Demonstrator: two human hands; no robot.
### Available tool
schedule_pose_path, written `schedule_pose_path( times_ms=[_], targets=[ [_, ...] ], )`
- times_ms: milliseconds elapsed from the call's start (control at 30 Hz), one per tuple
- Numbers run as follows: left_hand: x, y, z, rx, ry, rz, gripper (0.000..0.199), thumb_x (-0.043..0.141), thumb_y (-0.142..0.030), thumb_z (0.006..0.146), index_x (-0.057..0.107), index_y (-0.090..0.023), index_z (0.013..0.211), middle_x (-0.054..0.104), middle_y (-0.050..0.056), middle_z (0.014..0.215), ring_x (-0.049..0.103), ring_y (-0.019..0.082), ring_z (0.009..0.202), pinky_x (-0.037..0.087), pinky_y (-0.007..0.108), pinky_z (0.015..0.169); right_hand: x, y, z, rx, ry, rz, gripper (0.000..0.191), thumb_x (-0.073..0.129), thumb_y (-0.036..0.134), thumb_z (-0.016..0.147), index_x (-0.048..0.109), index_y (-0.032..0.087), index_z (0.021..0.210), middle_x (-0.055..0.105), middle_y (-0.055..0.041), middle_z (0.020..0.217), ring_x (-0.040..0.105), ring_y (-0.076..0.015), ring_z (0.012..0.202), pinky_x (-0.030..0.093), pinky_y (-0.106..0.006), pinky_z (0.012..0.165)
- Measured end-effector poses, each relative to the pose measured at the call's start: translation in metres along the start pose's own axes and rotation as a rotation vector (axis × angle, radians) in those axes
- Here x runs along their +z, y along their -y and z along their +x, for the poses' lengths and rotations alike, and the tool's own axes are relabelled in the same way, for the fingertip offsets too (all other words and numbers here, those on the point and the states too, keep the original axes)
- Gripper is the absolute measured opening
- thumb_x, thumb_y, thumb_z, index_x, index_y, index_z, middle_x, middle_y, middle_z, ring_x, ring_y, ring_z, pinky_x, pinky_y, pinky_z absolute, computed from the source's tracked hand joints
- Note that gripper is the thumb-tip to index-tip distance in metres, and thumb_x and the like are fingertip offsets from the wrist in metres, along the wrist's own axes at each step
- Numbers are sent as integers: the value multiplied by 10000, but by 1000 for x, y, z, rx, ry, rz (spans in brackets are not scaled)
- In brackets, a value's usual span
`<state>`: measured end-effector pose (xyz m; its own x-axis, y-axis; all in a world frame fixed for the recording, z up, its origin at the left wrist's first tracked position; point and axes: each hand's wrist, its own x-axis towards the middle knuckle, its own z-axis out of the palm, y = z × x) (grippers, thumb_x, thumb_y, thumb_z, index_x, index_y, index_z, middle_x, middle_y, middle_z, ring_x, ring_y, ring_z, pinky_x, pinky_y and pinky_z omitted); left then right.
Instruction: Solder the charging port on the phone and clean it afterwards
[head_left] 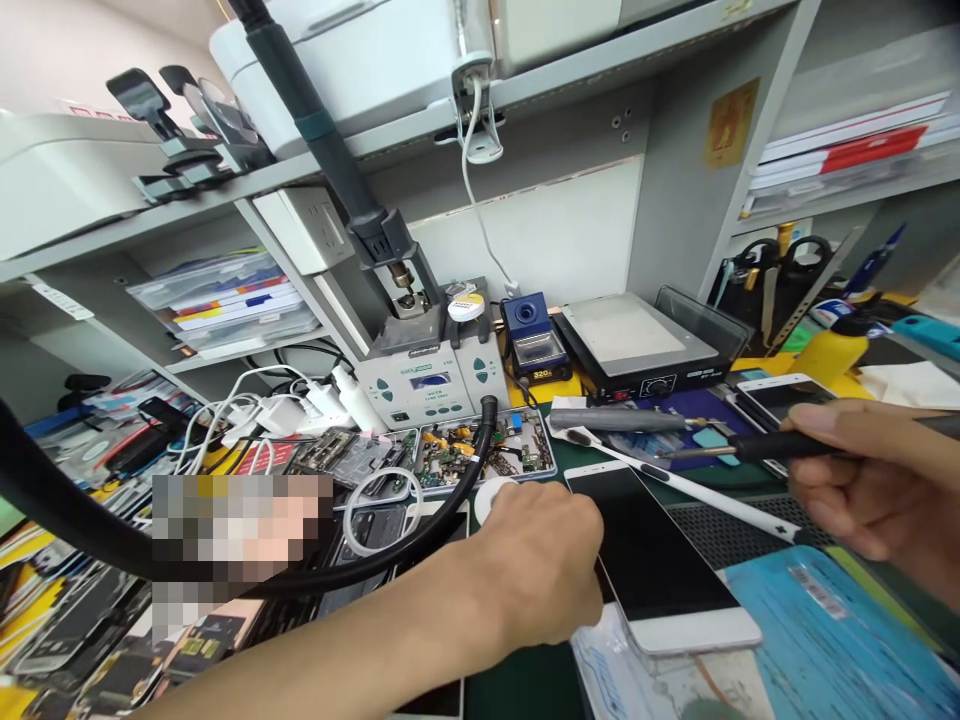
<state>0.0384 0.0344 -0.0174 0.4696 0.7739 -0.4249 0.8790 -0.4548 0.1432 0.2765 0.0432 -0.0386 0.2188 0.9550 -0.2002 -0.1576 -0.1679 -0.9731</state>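
Note:
My left hand (536, 555) reaches across the bench with its fingers curled and closed, mostly hidden behind the knuckles. A round white thing (493, 494) shows at its far side; whether the fingers grip it I cannot tell. My right hand (862, 480) is closed around a black-handled tool (772, 446) with a thin metal shaft, its tip pointing left. Just right of my left hand lies a white smartphone (656, 545), black screen up. Beyond the phone, below the tool's tip, a white-handled brush (697, 495) lies slantwise.
A thick black hose (420, 545) arcs from the hot air station (431, 385) above my left forearm. A tray of circuit boards (450, 455), a blue tip-cleaner stand (532, 335) and a heating plate (637, 335) stand behind. Phone parts (75, 620) crowd the left; a blue pad (832, 630) lies front right.

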Motion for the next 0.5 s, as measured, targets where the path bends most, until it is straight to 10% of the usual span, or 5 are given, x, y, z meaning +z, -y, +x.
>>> schedule_pose_path(
  times_ms=[500],
  targets=[
    [2, 37, -33, 36, -41, -659, 54, 602, -200, 702, 636, -162, 682, 450, -76, 564, 388, 75, 516, 293, 204, 456, 2, 2, 4, -33, -6, 21, 396, 932, 483, 490, 705, 194, 635, 653, -33, 516, 554, -144, 342, 416, -194, 239]
  ],
)
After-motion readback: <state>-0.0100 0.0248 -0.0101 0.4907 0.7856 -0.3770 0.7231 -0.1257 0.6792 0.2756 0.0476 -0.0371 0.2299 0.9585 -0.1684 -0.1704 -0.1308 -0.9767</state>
